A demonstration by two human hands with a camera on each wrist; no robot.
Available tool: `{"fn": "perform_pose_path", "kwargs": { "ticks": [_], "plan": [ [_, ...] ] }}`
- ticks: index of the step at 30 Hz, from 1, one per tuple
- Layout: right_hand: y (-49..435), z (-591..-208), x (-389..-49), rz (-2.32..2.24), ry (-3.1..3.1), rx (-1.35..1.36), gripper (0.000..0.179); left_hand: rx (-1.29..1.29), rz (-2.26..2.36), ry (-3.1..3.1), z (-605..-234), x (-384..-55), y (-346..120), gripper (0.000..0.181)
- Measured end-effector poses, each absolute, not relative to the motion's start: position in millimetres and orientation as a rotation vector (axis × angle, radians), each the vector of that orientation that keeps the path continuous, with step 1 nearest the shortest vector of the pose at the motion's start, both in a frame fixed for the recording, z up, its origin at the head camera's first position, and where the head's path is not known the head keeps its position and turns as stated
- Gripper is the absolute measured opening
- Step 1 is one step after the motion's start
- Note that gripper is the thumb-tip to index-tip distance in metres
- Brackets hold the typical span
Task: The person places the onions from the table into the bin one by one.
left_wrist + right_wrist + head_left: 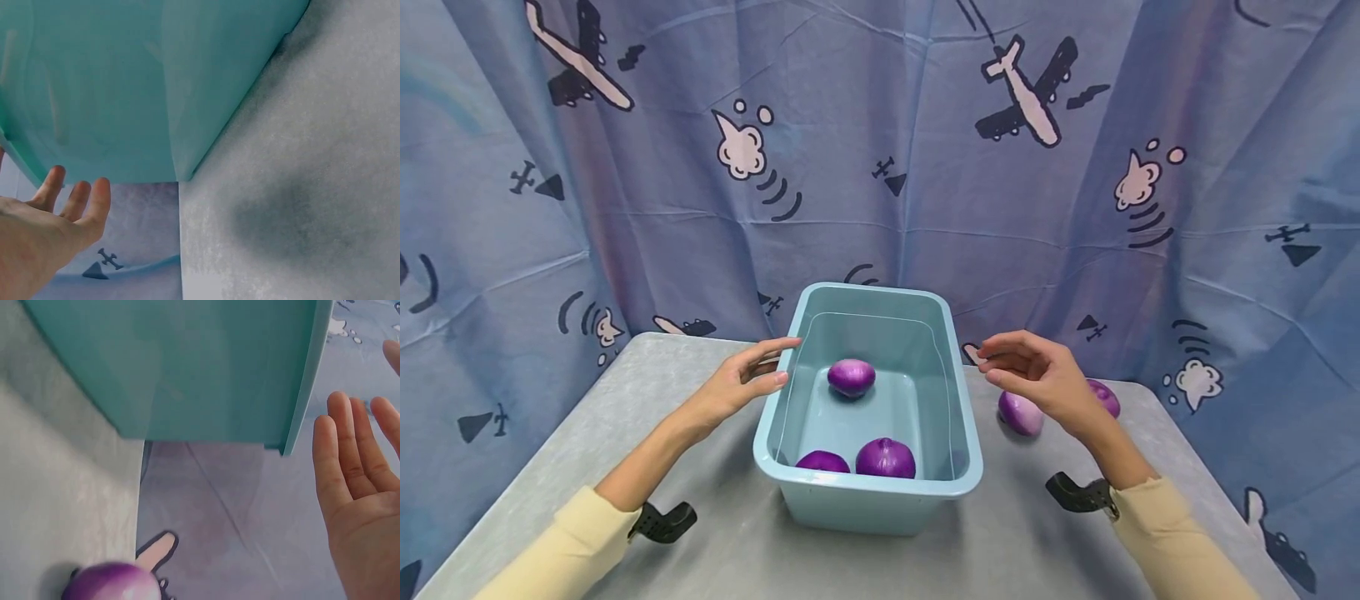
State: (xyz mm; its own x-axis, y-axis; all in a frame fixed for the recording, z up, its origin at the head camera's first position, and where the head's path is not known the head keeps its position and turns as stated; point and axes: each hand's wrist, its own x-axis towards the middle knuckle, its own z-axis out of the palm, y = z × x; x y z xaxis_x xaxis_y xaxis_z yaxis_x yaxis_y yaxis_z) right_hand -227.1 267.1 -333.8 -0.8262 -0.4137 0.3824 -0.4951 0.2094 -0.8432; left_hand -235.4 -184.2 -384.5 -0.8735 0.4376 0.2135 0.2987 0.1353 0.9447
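"Plastic, light blue, makes up the deep bin (853,510) on the grey tabletop (715,517). What's in it?"

"Three red onions. The far onion (851,377) sits by itself on the bin's floor, left of centre. The near right onion (886,458) and the near left onion (822,461) lie side by side by the near wall, the left one partly hidden by the rim."

"Any outside?"

"Two more, on the tabletop to the right of the bin. The paler onion (1020,414) is close to the bin, and the outer onion (1107,398) is farther right, mostly hidden by the person's wrist."

"How are the hands?"

"Both empty. The left hand (733,387) is loosely spread, thumb apart from the fingers, with its fingertips at the bin's left edge. Whether they touch, I can't tell."

"And the other?"

"The right hand (1048,375) is above the paler onion, covering part of it from the head camera. Its fingers bend gently, and the right wrist view shows a bare palm, well clear of the bin."

"What's on the arms?"

"Cream sleeves (572,537), with a black mount (1078,493) at each wrist. A blue curtain (850,233) printed with aeroplanes hangs behind."
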Motion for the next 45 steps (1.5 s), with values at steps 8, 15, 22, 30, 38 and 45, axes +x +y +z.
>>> {"fn": "perform_pose_path", "kwargs": {
  "ticks": [8, 15, 22, 30, 38, 45],
  "plan": [
    [298.1, -347.6, -219.6, 1.664, -2.442, 0.731, 0.034, 0.754, 1.848, 2.277, -384.2, -236.1, -183.3, 0.052],
    [324.3, -362.3, -214.8, 1.616, -2.469, 0.635, 0.031, 0.778, 1.845, 2.289, -383.0, -236.5, -183.6, 0.053],
    [348.5, -372.2, -211.4, 1.555, -2.509, 0.546, 0.031, 0.777, 1.841, 2.281, -382.8, -236.3, -184.0, 0.053],
    [368.4, -382.8, -208.9, 1.464, -2.554, 0.494, 0.032, 0.754, 1.826, 2.293, -382.0, -235.2, -183.7, 0.053],
    [386.6, -394.0, -211.7, 1.491, -2.539, 0.471, 0.032, 0.766, 1.825, 2.303, -384.1, -235.2, -183.8, 0.052],
    [393.8, -407.1, -212.4, 1.473, -2.581, 0.407, 0.041, 0.762, 1.826, 2.301, -383.6, -235.3, -182.8, 0.053]
  ]
}}
